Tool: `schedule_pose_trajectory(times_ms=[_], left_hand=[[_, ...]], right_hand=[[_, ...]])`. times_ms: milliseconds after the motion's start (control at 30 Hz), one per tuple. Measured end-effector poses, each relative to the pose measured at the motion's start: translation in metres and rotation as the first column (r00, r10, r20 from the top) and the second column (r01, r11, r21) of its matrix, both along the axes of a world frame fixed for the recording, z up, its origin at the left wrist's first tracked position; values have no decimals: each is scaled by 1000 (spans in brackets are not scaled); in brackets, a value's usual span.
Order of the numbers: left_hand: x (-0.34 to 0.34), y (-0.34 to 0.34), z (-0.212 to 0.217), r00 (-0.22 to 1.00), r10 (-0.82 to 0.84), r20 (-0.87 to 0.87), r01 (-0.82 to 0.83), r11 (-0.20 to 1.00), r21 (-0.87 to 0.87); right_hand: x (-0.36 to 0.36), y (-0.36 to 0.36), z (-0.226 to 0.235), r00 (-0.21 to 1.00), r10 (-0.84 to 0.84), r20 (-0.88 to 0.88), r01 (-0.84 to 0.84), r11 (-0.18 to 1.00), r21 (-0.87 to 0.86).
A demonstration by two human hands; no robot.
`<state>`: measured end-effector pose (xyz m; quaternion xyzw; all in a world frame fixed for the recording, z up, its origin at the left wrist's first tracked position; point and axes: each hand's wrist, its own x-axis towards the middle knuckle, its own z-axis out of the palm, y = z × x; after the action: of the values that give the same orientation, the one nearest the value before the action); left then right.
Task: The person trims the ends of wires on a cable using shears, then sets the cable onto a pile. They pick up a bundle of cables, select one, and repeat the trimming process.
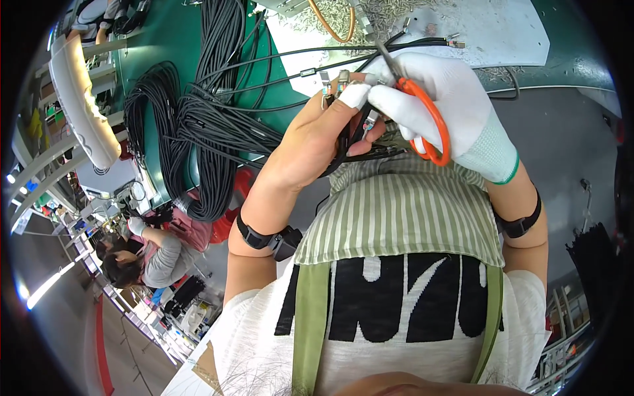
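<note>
My left hand [300,152] is closed around several black cables [343,140] with metal plug ends [343,80] sticking up between thumb and fingers. A white cover sits on the thumb tip. Another metal plug [369,123] shows beside those fingers. My right hand [449,92], in a white knit glove, grips scissors [441,129] by their orange handles, the blades pointing up and away from me. Its thumb and fingertips meet the left thumb tip at the plugs; what they pinch there is hidden. More black cables [317,69] run past just beyond both hands.
Thick bundles of black cable [221,36] lie on the green table [177,30] to the left. Small pale trimmings are scattered over a white sheet [512,30] at the far side. A lit lamp [82,99] stands at left, with a seated co-worker [168,257] below it.
</note>
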<state>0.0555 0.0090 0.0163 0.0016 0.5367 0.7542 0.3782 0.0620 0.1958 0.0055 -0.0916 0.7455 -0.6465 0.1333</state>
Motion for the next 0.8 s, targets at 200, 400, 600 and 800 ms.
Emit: schedule_pose_trajectory(times_ms=[200, 400, 600, 800], left_hand=[[0, 1, 9, 1000, 15, 8, -14, 998, -61], [5, -4, 8, 934, -126, -334, 32, 961, -274], [9, 7, 7, 786, -194, -587, -174, 841, -512], [3, 8, 14, 944, 98, -316, -186, 947, -262]], right_hand=[[-4, 4, 5, 991, 22, 130, -7, 993, -117], [-1, 18, 9, 935, 39, 353, 57, 965, -257], [6, 24, 5, 921, 62, 386, 109, 908, -405], [16, 13, 12, 988, -52, -147, 66, 993, 96]])
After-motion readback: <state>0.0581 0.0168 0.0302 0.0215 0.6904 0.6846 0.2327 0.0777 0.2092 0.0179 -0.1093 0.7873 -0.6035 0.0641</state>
